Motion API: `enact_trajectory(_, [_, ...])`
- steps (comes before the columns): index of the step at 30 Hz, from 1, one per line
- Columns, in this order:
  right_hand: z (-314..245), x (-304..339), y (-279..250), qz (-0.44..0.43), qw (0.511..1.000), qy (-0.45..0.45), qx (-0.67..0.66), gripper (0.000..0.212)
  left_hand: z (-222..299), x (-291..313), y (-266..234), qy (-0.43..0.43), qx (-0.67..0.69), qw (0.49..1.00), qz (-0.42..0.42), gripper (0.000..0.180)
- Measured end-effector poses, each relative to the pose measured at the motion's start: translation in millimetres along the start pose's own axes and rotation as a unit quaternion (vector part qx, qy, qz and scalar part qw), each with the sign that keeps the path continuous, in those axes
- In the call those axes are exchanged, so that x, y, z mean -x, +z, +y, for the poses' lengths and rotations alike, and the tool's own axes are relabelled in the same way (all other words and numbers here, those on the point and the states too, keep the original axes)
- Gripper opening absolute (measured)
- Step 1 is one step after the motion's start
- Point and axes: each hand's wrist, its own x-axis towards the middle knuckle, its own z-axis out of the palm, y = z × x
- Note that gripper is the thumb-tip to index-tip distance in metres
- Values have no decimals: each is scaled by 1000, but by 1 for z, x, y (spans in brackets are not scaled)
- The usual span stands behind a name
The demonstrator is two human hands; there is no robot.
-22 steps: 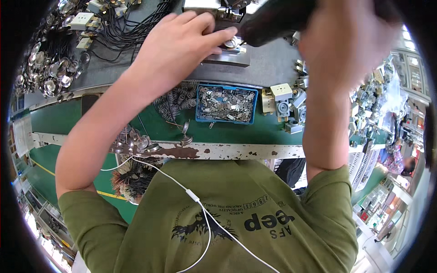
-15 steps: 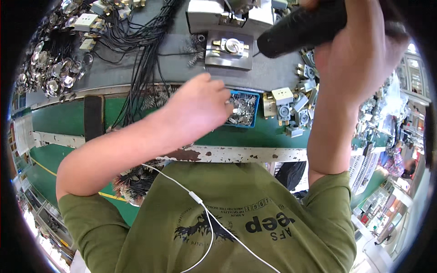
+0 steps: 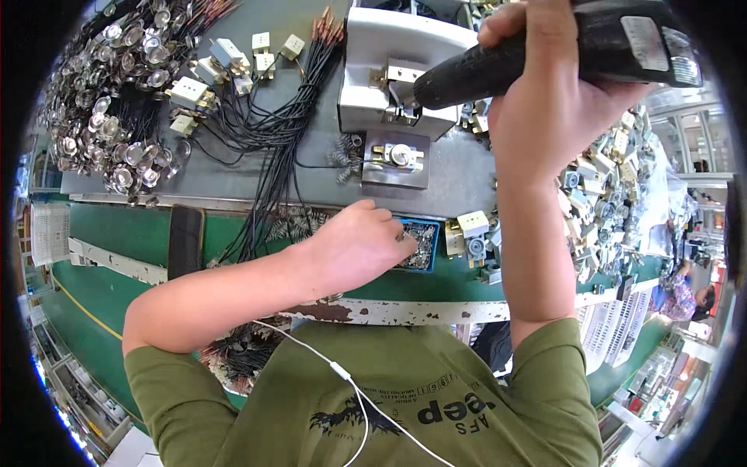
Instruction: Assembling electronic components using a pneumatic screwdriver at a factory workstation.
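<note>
My right hand is wrapped around a thick black electric screwdriver, raised over the right side of the bench. Its front end points left, in front of a white machine housing. A steel block on the bench carries a small switch-like part with a round metal centre and brass terminals; a black wire runs left from it. My left hand is at the left edge of a blue tray of small metal pieces. Its fingers are curled together, and what they may hold is too small to make out.
Black wires lie bundled left of the block, beside cream parts and heaped metal discs. The white machine stands behind the block. Loose switch-like parts pile up at right. A dark phone-shaped object lies front left.
The head view has shifted, showing more of the bench's far side. The screwdriver's front end has moved from beside the block to farther back, by the white machine. My left hand stays near the tray.
</note>
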Motion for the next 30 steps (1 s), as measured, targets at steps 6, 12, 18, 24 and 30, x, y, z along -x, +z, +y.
enact_trajectory(6, [4, 5, 12, 40, 998, 37, -24, 27, -2, -2, 3, 10, 51, 998, 44, 11])
enact_trajectory(12, [5, 5, 10, 16, 997, 70, -19, 32, -1, -2, 2, 4, 72, 997, 36, 23])
enact_trajectory(18, [50, -7, 25, -9, 955, -43, -293, 32, -2, -3, 2, 5, 76, 997, 29, 24])
enact_trajectory(24, [18, 6, 28, -17, 957, -40, -287, 38, -3, -2, -2, 1, 73, 997, 23, 23])
enact_trajectory(30, [43, -3, 36, 12, 959, -61, -276, 48, -4, -3, -8, 8, 72, 997, 10, 22])
